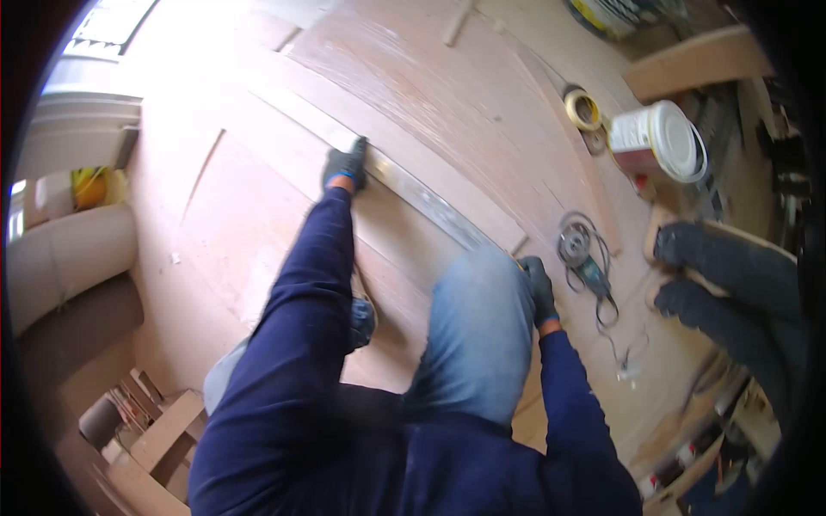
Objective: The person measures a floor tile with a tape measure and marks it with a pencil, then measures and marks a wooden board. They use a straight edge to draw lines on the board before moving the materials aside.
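Observation:
A long metal straightedge lies diagonally across a pale board on the floor. My left hand, in a dark glove, grips the straightedge partway along, with a finger stretched over its top. Beside my bent knee, my gloved right hand is closed near the straightedge's near end. What it holds is hidden, though a small orange spot shows by its fingers. My knee covers the near end of the straightedge. To the right of that hand, an angle grinder with its cord rests on the floor.
A white bucket and a roll of tape are at the upper right. Another person's dark trouser legs are at the right. Plastic-wrapped sheets lie beyond the board. Large rolls and wooden pieces are at the left.

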A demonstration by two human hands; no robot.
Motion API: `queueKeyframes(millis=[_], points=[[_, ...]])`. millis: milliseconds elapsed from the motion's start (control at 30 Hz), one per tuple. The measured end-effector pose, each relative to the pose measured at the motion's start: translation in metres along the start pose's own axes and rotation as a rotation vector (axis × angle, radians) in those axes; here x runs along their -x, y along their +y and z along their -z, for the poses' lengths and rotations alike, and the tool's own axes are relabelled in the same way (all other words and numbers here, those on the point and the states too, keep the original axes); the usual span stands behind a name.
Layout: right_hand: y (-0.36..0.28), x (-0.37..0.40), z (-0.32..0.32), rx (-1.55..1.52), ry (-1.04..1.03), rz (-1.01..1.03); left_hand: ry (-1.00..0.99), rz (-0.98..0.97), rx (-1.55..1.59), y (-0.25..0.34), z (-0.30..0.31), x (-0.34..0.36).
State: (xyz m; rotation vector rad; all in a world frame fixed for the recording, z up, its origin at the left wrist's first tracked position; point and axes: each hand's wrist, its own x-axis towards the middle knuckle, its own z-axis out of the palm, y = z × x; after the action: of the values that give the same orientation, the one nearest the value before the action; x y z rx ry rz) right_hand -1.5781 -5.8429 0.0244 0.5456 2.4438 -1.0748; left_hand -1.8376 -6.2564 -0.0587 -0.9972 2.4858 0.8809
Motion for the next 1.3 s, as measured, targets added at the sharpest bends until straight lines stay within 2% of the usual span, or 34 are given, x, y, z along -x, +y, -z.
queueKeyframes(millis=[33, 67, 100, 167, 267, 300, 367, 433, 467, 500, 533, 567, 633, 667, 700, 733, 833, 900, 933, 967, 1000, 1033, 1067, 1100, 1167, 1233, 1300], points=[[-0.023, 0.000, 0.001, -0.046, -0.022, -0.055, 0.055, -0.026, -0.123, 0.014, 0.011, 0.023], [-0.045, 0.001, 0.003, -0.020, -0.015, 0.059, -0.015, 0.036, -0.051, 0.025, 0.022, 0.042], [-0.045, -0.005, -0.003, -0.026, -0.028, 0.061, -0.001, 0.044, -0.083, 0.026, 0.020, 0.050], [-0.028, -0.028, -0.028, -0.038, -0.054, 0.053, -0.075, 0.096, -0.064, 0.033, 0.029, 0.078], [0.031, -0.071, -0.075, -0.056, -0.074, 0.026, -0.149, 0.132, -0.081, 0.027, 0.032, 0.099], [0.048, -0.085, -0.086, -0.063, -0.083, 0.020, -0.150, -0.099, -0.243, -0.019, -0.004, 0.059], [0.076, -0.107, -0.102, -0.078, -0.101, 0.018, -0.236, -0.446, -0.562, -0.007, 0.045, 0.085], [0.088, -0.119, -0.106, -0.075, -0.118, 0.019, -0.210, -0.211, -0.411, -0.013, 0.074, 0.061], [0.078, -0.120, -0.101, -0.071, -0.127, 0.042, -0.254, -0.372, -0.517, 0.008, 0.128, 0.091], [0.061, -0.114, -0.092, 0.171, -0.152, -0.116, -0.205, -0.427, -0.574, 0.006, 0.157, 0.087], [0.044, -0.104, -0.081, 0.414, -0.170, -0.274, -0.227, -0.275, -0.420, 0.005, 0.185, 0.076], [0.022, -0.084, -0.064, 0.417, -0.169, -0.255, -0.199, -0.149, -0.318, 0.015, 0.224, 0.089], [-0.012, -0.037, -0.032, 0.599, -0.119, 0.065, -0.101, -0.168, -0.356, 0.003, 0.283, 0.085], [-0.005, -0.031, -0.028, 0.603, -0.115, 0.084, -0.029, -0.293, -0.421, -0.006, 0.310, 0.089], [0.004, -0.022, -0.023, 0.529, -0.044, 0.122, 0.065, -0.448, -0.622, -0.010, 0.337, 0.104], [0.014, -0.018, -0.021, 0.454, 0.022, 0.160, -0.086, -0.077, -0.588, 0.018, 0.367, 0.137], [-0.005, 0.015, 0.008, 0.461, -0.064, 0.145, -0.068, -0.049, -0.649, -0.014, 0.412, 0.156], [0.008, 0.021, 0.008, 0.439, -0.038, 0.167, -0.066, 0.097, -0.498, -0.035, 0.416, 0.174], [0.010, 0.025, 0.009, 0.441, -0.012, 0.180, -0.054, -0.007, -0.607, -0.068, 0.404, 0.171], [0.011, 0.027, 0.011, 0.443, 0.015, 0.193, -0.119, 0.060, -0.487, -0.109, 0.385, 0.157], [0.010, 0.025, 0.014, 0.446, 0.020, 0.199, -0.241, 0.250, -0.177, -0.156, 0.361, 0.139], [0.009, 0.025, 0.016, 0.439, 0.035, 0.203, -0.271, 0.486, 0.344, -0.165, 0.343, 0.159], [0.008, 0.024, 0.016, 0.430, 0.051, 0.203, -0.341, 0.427, 0.438, -0.167, 0.339, 0.185], [0.005, 0.022, 0.017, 0.429, 0.056, 0.203, -0.342, 0.478, 0.544, -0.194, 0.332, 0.176], [-0.008, 0.015, 0.025, 0.418, 0.089, 0.139, -0.286, 0.535, 0.555, -0.214, 0.322, 0.167], [-0.025, 0.006, 0.036, 0.411, 0.121, 0.095, -0.269, 0.465, 0.616, -0.210, 0.315, 0.168], [-0.006, -0.026, 0.027, 0.415, 0.231, 0.130, -0.254, 0.390, 0.665, -0.184, 0.318, 0.178]])
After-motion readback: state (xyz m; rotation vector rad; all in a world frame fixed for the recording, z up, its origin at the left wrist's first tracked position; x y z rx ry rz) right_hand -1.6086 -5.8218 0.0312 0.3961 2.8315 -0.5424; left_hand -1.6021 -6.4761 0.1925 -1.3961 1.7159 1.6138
